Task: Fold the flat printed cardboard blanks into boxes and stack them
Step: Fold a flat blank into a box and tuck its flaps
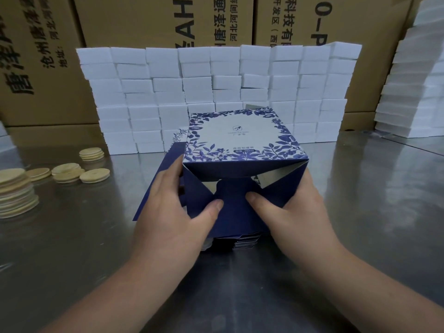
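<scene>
Foam block wall close behind box, wooden discs left (several stacks), tabletop open rightward

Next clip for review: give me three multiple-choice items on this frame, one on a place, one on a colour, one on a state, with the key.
1. Where do the round wooden discs lie?
A. On the metal table, left of the printed box
B. Inside the box
C. On the floor

2. What colour are the box's end flaps?
A. Red
B. Green
C. Dark blue

3. How is the near end of the box?
A. Shut flat
B. Partly folded, with gaps open
C. Torn off

Key: 1 A, the discs sit in piles on the table at the left. 2 C, the flaps are plain dark blue. 3 B, the left hand and right hand press their thumbs on the flaps while the silver inside shows through gaps.
</scene>
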A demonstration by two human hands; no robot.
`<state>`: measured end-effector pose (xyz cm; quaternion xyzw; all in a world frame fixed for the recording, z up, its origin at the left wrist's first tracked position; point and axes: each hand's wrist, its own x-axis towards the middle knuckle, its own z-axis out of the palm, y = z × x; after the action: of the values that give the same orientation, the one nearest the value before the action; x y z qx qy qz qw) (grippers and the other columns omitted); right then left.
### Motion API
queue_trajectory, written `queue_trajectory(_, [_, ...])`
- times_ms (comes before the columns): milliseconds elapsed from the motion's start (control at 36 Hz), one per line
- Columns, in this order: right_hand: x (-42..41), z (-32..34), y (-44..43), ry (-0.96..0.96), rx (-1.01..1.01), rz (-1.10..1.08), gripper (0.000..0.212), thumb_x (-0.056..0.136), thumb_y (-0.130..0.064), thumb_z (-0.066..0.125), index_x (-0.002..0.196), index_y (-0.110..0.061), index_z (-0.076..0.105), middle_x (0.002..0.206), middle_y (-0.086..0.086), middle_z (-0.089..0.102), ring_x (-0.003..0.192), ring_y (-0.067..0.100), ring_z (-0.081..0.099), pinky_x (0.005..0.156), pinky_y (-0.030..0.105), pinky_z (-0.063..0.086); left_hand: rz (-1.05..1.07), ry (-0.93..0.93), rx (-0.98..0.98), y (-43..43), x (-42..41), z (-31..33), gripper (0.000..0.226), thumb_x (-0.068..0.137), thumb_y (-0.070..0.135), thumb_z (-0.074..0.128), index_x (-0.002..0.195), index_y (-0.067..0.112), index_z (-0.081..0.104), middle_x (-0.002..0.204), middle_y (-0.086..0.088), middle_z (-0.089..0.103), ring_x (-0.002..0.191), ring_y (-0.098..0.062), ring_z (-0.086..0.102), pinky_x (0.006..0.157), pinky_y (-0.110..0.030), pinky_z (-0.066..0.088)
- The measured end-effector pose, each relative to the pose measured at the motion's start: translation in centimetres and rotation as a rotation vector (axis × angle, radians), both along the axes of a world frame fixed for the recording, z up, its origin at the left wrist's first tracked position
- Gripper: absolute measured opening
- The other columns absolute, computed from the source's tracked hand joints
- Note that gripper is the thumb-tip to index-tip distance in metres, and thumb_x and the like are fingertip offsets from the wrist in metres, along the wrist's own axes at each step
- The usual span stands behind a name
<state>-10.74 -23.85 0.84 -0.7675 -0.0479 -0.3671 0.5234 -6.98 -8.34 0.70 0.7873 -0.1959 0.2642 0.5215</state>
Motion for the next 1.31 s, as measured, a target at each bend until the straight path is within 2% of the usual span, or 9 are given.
queue_trajectory(111, [0.0, 0.1, 0.1, -0.014, -0.009, -0.046, 0.058, 0.063, -0.031, 0.07, 0.089, -0.073, 0.039, 0.098, -0.048, 0.052, 0.091, -0.026, 0.05, 0.066, -0.005, 0.036, 0.029, -0.006, 0.026, -0.1, -0.1, 0.3, 0.044, 0.055, 0.044, 0.065, 0.083, 0.067, 0.039, 0.094, 0.036, 0.051, 0.088, 0.023, 0.048, 0.058, -0.01, 0.035])
queue_trajectory(333, [0.2, -0.4, 0.3, -0.035, -0.006, -0.072, 0.065, 0.067, -0.025, 0.074, 0.091, -0.073, 0.038, 0.1, -0.048, 0.052, 0.092, -0.025, 0.05, 0.069, 0.009, 0.04, 0.044, -0.044, 0.056, -0.2, -0.4, 0.6, 0.054, 0.057, 0.043, 0.064, 0.083, 0.078, 0.033, 0.096, 0.046, 0.042, 0.084, 0.025, 0.046, 0.062, -0.013, 0.037])
queue_trajectory(472, [0.3, -0.4, 0.3, -0.041, 0.0, -0.083, 0.067, 0.067, -0.023, 0.076, 0.091, -0.073, 0.038, 0.099, -0.048, 0.052, 0.091, -0.025, 0.05, 0.066, -0.004, 0.038, 0.026, -0.059, 0.062, -0.1, -0.2, 0.3, 0.051, 0.06, 0.042, 0.064, 0.084, 0.076, 0.035, 0.098, 0.043, 0.044, 0.087, 0.024, 0.047, 0.063, -0.012, 0.036])
queue_trajectory(695, [0.2, -0.5, 0.3, -0.031, 0.015, -0.088, 0.06, 0.064, -0.031, 0.073, 0.096, -0.069, 0.038, 0.101, -0.049, 0.051, 0.092, -0.026, 0.049, 0.069, 0.008, 0.039, 0.036, -0.086, 0.091, 0.1, -0.1, 0.0, 0.038, 0.066, 0.045, 0.057, 0.086, 0.071, 0.037, 0.095, 0.042, 0.044, 0.086, 0.022, 0.046, 0.061, -0.011, 0.033])
queue_trajectory(778, [0.0, -0.3, 0.3, -0.038, 0.011, -0.057, 0.059, 0.066, -0.03, 0.073, 0.093, -0.071, 0.039, 0.1, -0.047, 0.052, 0.092, -0.024, 0.051, 0.066, 0.006, 0.043, 0.036, -0.085, 0.104, 0.1, 0.1, -0.4, 0.035, 0.066, 0.045, 0.057, 0.098, 0.054, 0.044, 0.094, 0.036, 0.045, 0.086, 0.012, 0.048, 0.065, -0.009, 0.032])
queue_trajectory(861, [-0.1, -0.3, 0.3, -0.042, 0.05, 0.004, 0.051, 0.067, -0.033, 0.074, 0.097, -0.063, 0.045, 0.102, -0.044, 0.056, 0.093, -0.021, 0.054, 0.069, -0.001, 0.042, 0.051, -0.095, 0.135, 0.0, 0.2, -0.7, 0.057, 0.064, 0.044, 0.058, 0.119, 0.036, 0.043, 0.094, 0.026, 0.04, 0.092, 0.006, 0.044, 0.067, -0.007, 0.034])
queue_trajectory(945, [-0.2, -0.3, 0.2, -0.047, 0.077, 0.051, 0.048, 0.067, -0.035, 0.068, 0.105, -0.056, 0.046, 0.106, -0.038, 0.058, 0.097, -0.015, 0.057, 0.075, 0.004, 0.046, 0.01, -0.07, 0.119, 0.1, 0.0, -0.5, 0.064, 0.064, 0.046, 0.059, 0.124, 0.042, 0.036, 0.109, 0.025, 0.044, 0.095, 0.006, 0.048, 0.066, -0.005, 0.035])
queue_trajectory(1111, [-0.4, -0.3, 0.2, -0.093, 0.1, 0.236, 0.054, 0.078, -0.021, 0.061, 0.126, -0.041, 0.046, 0.111, -0.032, 0.062, 0.102, -0.01, 0.059, 0.075, 0.007, 0.048, -0.021, -0.044, 0.067, 0.4, 0.1, -0.3, 0.044, 0.068, 0.057, 0.059, 0.103, 0.061, 0.031, 0.099, 0.031, 0.053, 0.096, 0.019, 0.048, 0.063, -0.009, 0.035])
queue_trajectory(1306, [-0.8, 0.2, -0.1, -0.139, 0.136, 0.312, 0.052, 0.072, -0.027, 0.063, 0.12, -0.036, 0.046, 0.111, -0.029, 0.063, 0.104, -0.006, 0.06, 0.076, 0.008, 0.048, -0.126, -0.159, 0.013, 1.0, -0.4, 0.4, 0.038, 0.074, 0.052, 0.046, 0.112, 0.049, 0.044, 0.104, 0.025, 0.054, 0.097, 0.007, 0.054, 0.071, -0.001, 0.038])
